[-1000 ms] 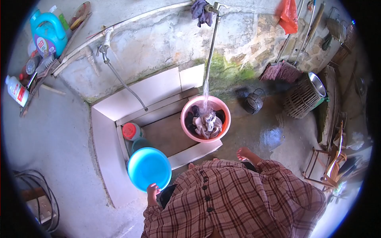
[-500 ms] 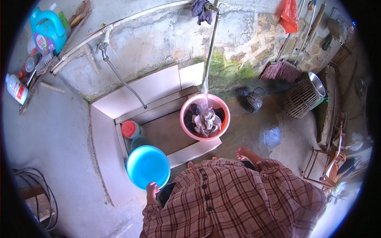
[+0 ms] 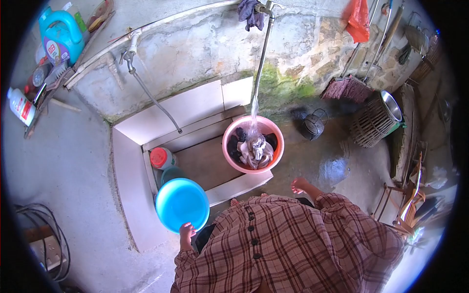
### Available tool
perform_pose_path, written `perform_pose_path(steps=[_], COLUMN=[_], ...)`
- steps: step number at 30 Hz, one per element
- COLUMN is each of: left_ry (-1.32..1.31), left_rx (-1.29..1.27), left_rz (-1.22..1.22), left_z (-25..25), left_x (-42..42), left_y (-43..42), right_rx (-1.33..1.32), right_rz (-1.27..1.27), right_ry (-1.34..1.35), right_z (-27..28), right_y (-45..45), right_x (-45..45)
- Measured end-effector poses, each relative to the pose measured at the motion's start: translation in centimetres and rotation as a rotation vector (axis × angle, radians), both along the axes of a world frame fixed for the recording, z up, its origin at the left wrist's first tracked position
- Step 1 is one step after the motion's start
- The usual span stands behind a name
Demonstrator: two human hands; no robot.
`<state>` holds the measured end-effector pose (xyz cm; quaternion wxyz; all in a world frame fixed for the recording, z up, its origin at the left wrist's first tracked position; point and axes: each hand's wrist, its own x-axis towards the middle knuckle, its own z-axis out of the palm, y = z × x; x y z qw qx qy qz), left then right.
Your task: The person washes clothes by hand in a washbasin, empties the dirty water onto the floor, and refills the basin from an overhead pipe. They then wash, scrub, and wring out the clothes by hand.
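At the lower left, my left hand (image 3: pixel 187 231) is closed on the near rim of a blue basin (image 3: pixel 181 201). My right hand (image 3: pixel 298 185) hangs in the air over the wet floor, fingers loosely curled and apart, holding nothing. Water pours from a long metal spout (image 3: pixel 262 61) into a pink basin (image 3: pixel 278 158) at the corner of a tiled trough. Soaking inside it are light and dark clothes (image 3: pixel 254 150). Beside the blue basin stands a white tub with a red lid (image 3: pixel 159 157).
A tiled trough edge (image 3: pixel 239 188) runs between the basins. On the right are a dark kettle-like pot (image 3: pixel 312 127), a woven basket (image 3: pixel 371 123) with a metal bowl, and mops (image 3: pixel 347 88). A second tap (image 3: pixel 128 56) with a hose and a detergent bottle (image 3: pixel 63 39) are at upper left.
The view has shifted very slightly. Water keeps running into the pink basin, and both hands stay about where they were.
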<state>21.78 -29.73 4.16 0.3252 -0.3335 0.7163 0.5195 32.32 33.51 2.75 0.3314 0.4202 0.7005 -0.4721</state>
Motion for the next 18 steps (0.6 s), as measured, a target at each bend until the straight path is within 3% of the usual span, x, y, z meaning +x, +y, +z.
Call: perform_pose_path(steps=[6,18], left_ry=[0.071,-0.033], left_rx=[0.119,-0.007], left_rz=[0.052,0.015], left_z=[-1.1,-1.8], left_x=[0.6,-0.4], left_y=[-1.1,-0.4], right_rx=[0.033,0.003], right_rz=[0.033,-0.006], right_ry=[-0.012,-0.014], right_z=[1.4,1.3], right_y=[-0.5,-1.0], right_x=[-1.1,-1.2])
